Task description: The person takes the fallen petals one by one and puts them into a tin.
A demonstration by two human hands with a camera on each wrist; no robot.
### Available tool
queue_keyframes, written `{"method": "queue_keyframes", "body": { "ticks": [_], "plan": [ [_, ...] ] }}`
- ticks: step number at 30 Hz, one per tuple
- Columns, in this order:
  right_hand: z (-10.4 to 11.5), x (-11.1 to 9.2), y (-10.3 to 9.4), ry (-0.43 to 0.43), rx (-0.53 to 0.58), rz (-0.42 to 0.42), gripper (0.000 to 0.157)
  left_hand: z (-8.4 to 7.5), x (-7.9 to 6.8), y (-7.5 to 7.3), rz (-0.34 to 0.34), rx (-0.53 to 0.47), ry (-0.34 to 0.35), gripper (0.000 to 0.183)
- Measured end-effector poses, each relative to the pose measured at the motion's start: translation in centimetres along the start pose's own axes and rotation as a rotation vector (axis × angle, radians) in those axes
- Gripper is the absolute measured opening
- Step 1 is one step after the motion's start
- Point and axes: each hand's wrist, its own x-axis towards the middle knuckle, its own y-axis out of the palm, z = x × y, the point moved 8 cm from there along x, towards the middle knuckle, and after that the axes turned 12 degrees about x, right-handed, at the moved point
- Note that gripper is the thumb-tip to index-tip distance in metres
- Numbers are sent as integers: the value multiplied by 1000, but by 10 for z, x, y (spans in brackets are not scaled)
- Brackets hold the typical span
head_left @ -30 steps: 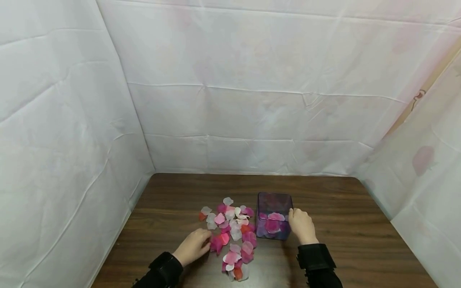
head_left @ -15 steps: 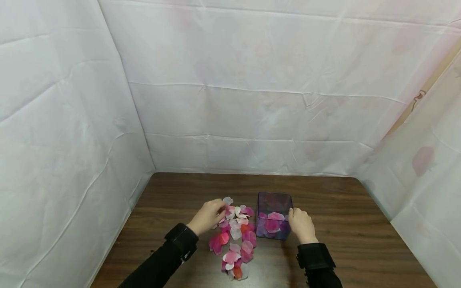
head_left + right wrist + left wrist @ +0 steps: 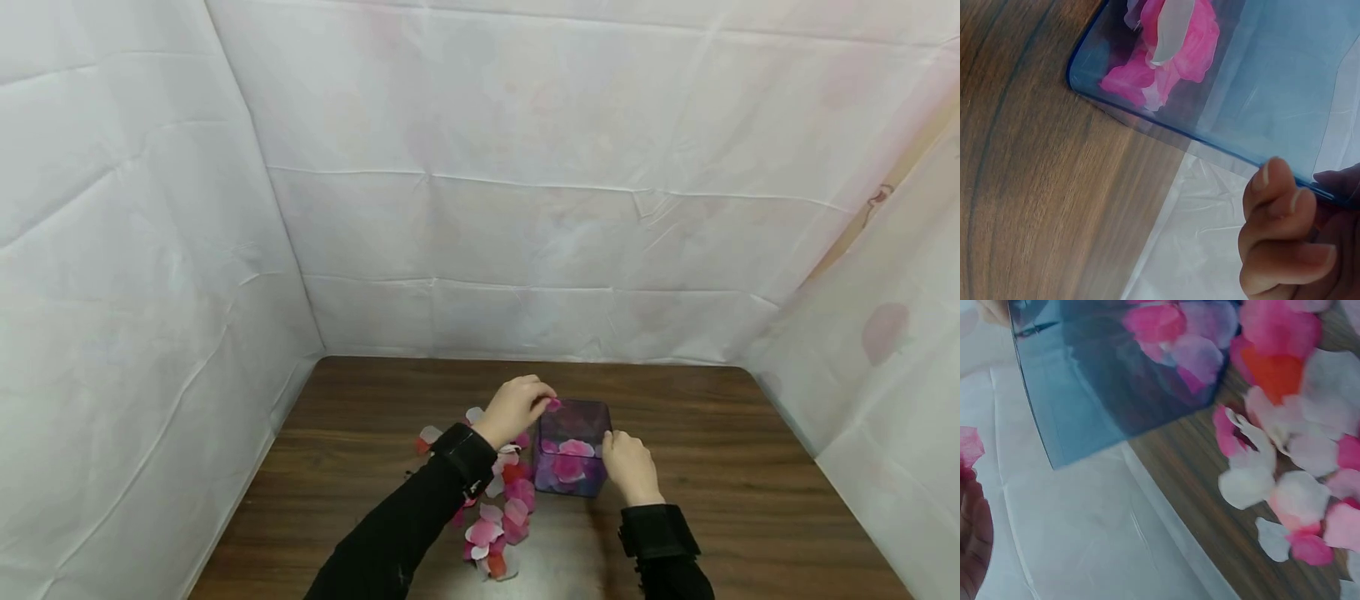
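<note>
My left hand (image 3: 516,410) pinches a bright pink petal (image 3: 554,405) at the far left corner of a see-through purple box (image 3: 574,492); the left wrist view shows the same petal (image 3: 970,447) at the fingertips. With my right hand (image 3: 630,468) I grip the box's right wall, and the right wrist view has curled fingers (image 3: 1279,206) outside its rim. Pink and pale petals (image 3: 1179,44) lie inside the box. Left of it, loose petals (image 3: 1297,487) in pink, white and orange spread over the wood, partly hidden under my left forearm in the head view.
The brown wooden table (image 3: 750,500) carries everything. White cloth walls (image 3: 480,233) rise behind it and on both sides. Black cuffs (image 3: 658,533) wrap both wrists.
My left hand has gone from the near left petals, over the pile, up and right to the box, now with a pink petal. My right hand and the box have stayed put.
</note>
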Motion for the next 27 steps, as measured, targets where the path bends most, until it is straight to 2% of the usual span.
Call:
{"method": "queue_keyframes", "body": {
  "ticks": [6, 11, 15, 17, 21, 24, 27],
  "plan": [
    [-2, 1, -3, 7, -2, -2, 38, -24, 15, 14, 68, 194, 84, 12],
    [-4, 0, -2, 13, -3, 0, 38, -33, 13, 31, 185, 339, 108, 13],
    [-6, -1, 0, 11, -9, 0, 39, -33, 7, 36, 227, 356, 106, 20],
    [-7, -1, 1, 10, -8, -1, 39, -31, 3, 34, 215, 332, 97, 25],
    [-7, -1, 0, 12, -6, -5, 38, -18, -5, 24, 148, 229, 50, 31],
    [-7, -1, -2, 15, -2, -11, 37, -1, -16, 15, 62, 158, 15, 32],
    [-7, -1, -2, 17, 8, -10, 37, 17, -34, 6, -56, 110, 3, 29]
  ]
}}
